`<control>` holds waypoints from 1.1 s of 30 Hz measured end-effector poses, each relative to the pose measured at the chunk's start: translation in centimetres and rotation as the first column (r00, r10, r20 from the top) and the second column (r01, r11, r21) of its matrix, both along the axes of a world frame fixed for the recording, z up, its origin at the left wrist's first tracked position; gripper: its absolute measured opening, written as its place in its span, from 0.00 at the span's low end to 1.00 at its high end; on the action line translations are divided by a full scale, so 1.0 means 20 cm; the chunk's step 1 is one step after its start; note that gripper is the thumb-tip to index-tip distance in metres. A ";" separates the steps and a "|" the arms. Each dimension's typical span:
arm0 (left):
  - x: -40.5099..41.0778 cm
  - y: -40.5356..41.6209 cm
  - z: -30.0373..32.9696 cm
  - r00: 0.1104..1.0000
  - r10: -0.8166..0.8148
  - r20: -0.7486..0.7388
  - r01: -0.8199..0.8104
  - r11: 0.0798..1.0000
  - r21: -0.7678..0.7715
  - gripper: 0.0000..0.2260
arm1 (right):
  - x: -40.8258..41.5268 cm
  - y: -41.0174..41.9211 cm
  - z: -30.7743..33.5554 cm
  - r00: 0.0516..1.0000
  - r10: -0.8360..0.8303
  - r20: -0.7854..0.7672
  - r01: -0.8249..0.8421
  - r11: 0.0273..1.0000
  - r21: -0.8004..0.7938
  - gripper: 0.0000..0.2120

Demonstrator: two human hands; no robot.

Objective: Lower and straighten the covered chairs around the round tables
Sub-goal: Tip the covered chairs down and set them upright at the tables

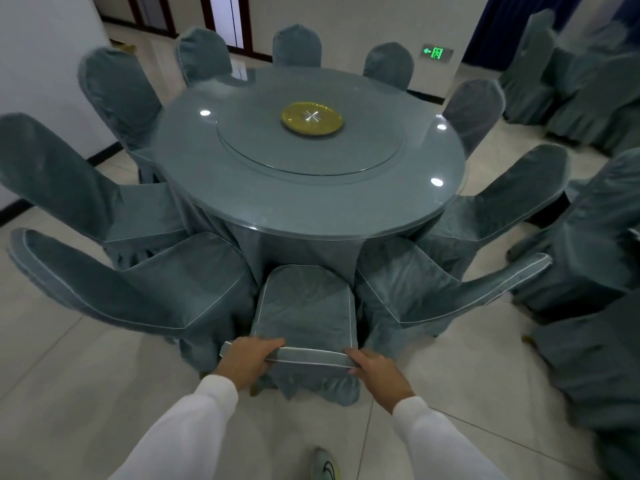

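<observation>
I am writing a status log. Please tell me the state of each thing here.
Near chair: pushed in at the table, back top gripped by both hands.
Left hand: fingers curled over the chair back.
Right hand: grips the chair back.
Exit sign: lit green.
Gold plate: lies on the turntable.

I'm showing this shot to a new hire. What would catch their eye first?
Probably the round table at centre, ringed by grey-blue covered chairs, with a gold dish on its glass turntable. Next, at the near edge, the left hand and right hand grip the top of the nearest chair.
</observation>
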State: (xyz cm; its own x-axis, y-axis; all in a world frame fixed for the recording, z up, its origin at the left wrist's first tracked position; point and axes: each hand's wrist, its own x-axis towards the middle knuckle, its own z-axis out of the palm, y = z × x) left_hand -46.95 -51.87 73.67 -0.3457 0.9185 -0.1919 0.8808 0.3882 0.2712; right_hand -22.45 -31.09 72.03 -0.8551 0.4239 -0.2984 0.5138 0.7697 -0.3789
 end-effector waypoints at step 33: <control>-0.45 -0.30 0.18 0.714 0.510 0.479 -0.634 0.761 0.134 0.09 | -0.97 -0.11 0.23 0.975 0.091 -0.200 -0.160 0.917 -0.364 0.10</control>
State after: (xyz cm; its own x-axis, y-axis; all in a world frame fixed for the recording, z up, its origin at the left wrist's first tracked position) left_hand -55.88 -57.94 77.23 -0.7726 0.5996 -0.2089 0.3022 0.6366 0.7095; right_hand -41.82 -33.31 76.71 -0.9471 0.1956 -0.2545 0.3207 0.6058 -0.7281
